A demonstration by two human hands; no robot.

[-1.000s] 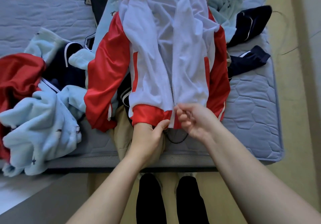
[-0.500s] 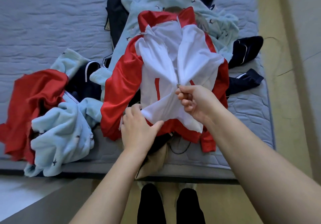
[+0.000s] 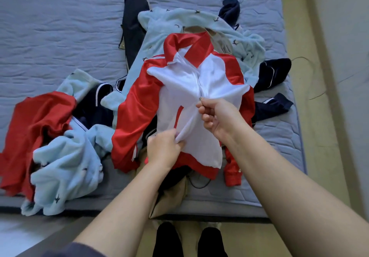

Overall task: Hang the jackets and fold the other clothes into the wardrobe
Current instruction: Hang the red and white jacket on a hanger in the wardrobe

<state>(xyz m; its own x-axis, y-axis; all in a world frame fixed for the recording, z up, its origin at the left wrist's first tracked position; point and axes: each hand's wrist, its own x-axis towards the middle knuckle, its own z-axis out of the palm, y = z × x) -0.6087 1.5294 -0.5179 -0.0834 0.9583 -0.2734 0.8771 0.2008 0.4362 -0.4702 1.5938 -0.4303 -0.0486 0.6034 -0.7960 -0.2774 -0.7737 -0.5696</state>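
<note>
A red and white zip jacket [image 3: 179,85] lies front-up on the heap of clothes on the grey-blue mattress [image 3: 60,27]. My right hand [image 3: 217,117] pinches the small metal zip pull at the jacket's middle. My left hand [image 3: 164,149] grips a bunch of the white front fabric just below, pulling it taut toward me. The red hem and cuff hang near the mattress's front edge. A tan garment [image 3: 171,195] lies partly hidden under the jacket.
A light blue fleece [image 3: 65,167] and a red garment [image 3: 38,121] are piled at the left. More light blue fleece [image 3: 239,43] and dark navy pieces [image 3: 273,73] lie behind and to the right. Yellow floor [image 3: 319,137] runs along the right side.
My right hand has slid the zip pull up from the hem to mid-chest. My left hand stayed low holding the fabric. The view has moved back, showing more mattress.
</note>
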